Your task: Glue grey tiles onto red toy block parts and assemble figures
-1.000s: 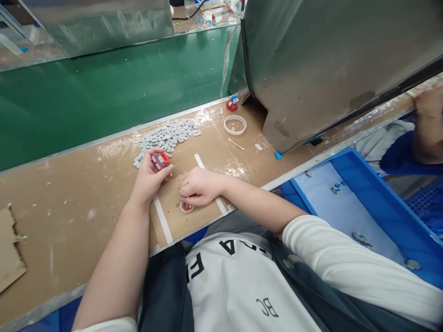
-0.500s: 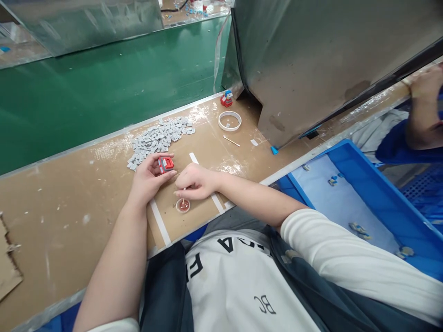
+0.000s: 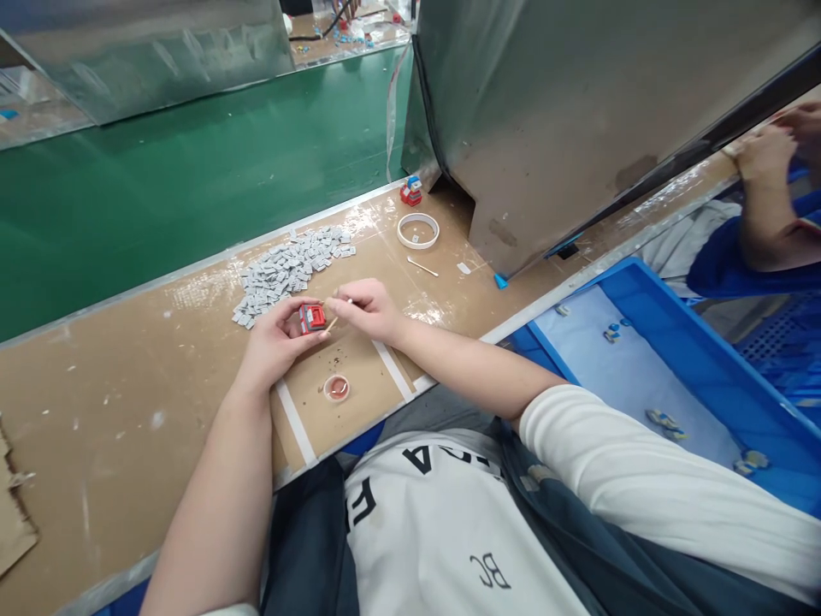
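In my left hand is a small red and grey toy block, its hollow red top turned up, gripped between thumb and fingers. My right hand pinches a cotton swab, whose lower end is at the block's right side; whether it touches cannot be made out. Below both hands stands a small round cup holding a reddish-brown liquid. Just beyond my left hand lies a heap of small grey flat pieces.
A white tape ring, another cotton swab and a red and blue toy are at the back right. A metal housing rises there. At right, a blue bin holds several small toys; beyond it are a co-worker's arms.
My right hand has lifted the cotton swab out of the cup and brought it up to the red block. My left hand still holds the block; the view has shifted slightly.
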### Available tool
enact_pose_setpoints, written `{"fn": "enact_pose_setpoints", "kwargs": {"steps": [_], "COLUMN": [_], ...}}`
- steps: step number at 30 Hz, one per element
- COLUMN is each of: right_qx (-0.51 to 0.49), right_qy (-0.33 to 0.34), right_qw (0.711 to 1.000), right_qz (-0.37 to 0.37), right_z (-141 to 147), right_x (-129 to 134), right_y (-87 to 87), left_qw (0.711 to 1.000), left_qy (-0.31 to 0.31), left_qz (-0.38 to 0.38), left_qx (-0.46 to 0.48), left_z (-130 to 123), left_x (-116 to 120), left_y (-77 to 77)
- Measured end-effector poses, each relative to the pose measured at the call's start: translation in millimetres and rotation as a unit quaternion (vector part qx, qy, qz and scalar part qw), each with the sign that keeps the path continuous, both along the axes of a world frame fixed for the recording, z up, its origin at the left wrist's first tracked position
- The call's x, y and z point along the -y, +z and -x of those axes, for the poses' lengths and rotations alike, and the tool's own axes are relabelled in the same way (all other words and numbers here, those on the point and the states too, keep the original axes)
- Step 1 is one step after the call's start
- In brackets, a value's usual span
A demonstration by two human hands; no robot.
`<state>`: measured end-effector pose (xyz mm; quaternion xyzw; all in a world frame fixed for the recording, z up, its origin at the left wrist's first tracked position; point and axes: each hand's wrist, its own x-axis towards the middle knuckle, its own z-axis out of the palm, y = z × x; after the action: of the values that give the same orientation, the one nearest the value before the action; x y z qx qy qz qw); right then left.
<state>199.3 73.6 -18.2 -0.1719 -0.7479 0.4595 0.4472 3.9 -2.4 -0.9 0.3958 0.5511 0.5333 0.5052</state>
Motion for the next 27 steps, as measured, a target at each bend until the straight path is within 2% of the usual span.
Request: {"fn": "enact_pose_setpoints", "kwargs": {"steps": [2, 5, 11, 17, 20, 24, 27], "right_qx": [-0.005, 0.016, 0.062, 0.163, 0.198, 0.19, 0.195], "right_qy": [-0.067, -0.104, -0.108, -0.138, -0.117, -0.081, -0.092], "right_qw": [0.998, 0.994, 0.992, 0.973, 0.968, 0.974, 0.971], "right_qz": [0.009, 0.005, -0.028, -0.084, -0.097, -0.097, -0.101], "right_z": [3, 6, 9, 6, 4, 4, 5], "right_x": [-6, -12, -12, -8, -6, -5, -5], "right_y": [-2.9, -5.9, -7.4, -0.3, 1.4, 2.0, 3.6], "left_qw": [0.996, 0.99, 0.988, 0.995, 0.996, 0.99, 0.984], "left_qy": [-0.043, -0.068, -0.058, -0.045, -0.034, -0.034, -0.048], "left_qz": [-0.025, -0.048, -0.037, -0.012, -0.009, -0.026, -0.051], "left_qx": [-0.073, -0.116, -0.138, -0.092, -0.085, -0.132, -0.166], "left_z": [-2, -3, 0, -3, -4, -3, -2], "left_x": [-1, -1, 0, 0, 0, 0, -1], "left_y": [2.3, 3.9, -0.6, 1.8, 3.4, 1.0, -2.0]}}
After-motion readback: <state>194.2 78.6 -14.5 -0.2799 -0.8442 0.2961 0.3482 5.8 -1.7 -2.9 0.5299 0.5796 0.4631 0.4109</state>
